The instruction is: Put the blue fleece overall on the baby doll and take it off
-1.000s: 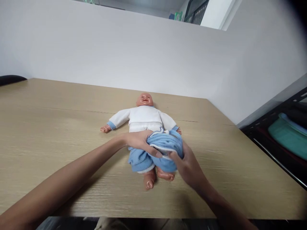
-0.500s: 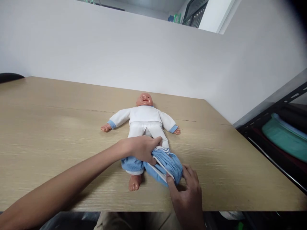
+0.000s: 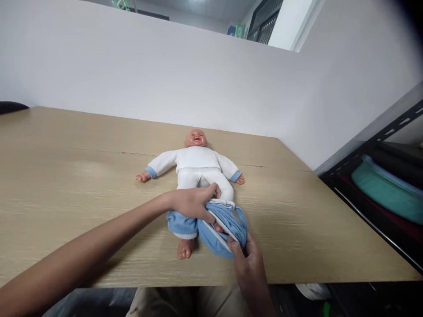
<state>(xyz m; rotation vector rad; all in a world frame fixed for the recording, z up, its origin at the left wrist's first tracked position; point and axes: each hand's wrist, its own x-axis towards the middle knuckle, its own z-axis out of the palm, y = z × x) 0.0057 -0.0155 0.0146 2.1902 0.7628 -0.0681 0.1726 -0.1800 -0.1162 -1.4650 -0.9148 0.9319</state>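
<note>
Doll (image 3: 198,159): on its back on the tabletop (image 3: 82,189), arms spread, head toward the wall (image 3: 165,70).
Blue garment (image 3: 228,222): gathered about the doll's lower legs; white-edged opening faces the wearer of the camera.
Left hand (image 3: 193,202): across the doll's shins, thumb at the opening, index finger curled by the white leg (image 3: 226,188); cannot tell whether it grips cloth, leg or both.
Right hand (image 3: 249,255): pinching the garment's edge, thumb on the white trim, other fingers partly hidden.
Feet: one foot (image 3: 185,248) fully out past its cuff; a bit of the other (image 3: 218,227) shows inside the opening.
Step, as judged: working the bunched cloth around the second foot.
Technique: steady the shin with the left; hold the rim wide with the right; ease cloth evenly around heel and toes.
Watch: toes could snag in folds; avoid twisting the leg.
</note>
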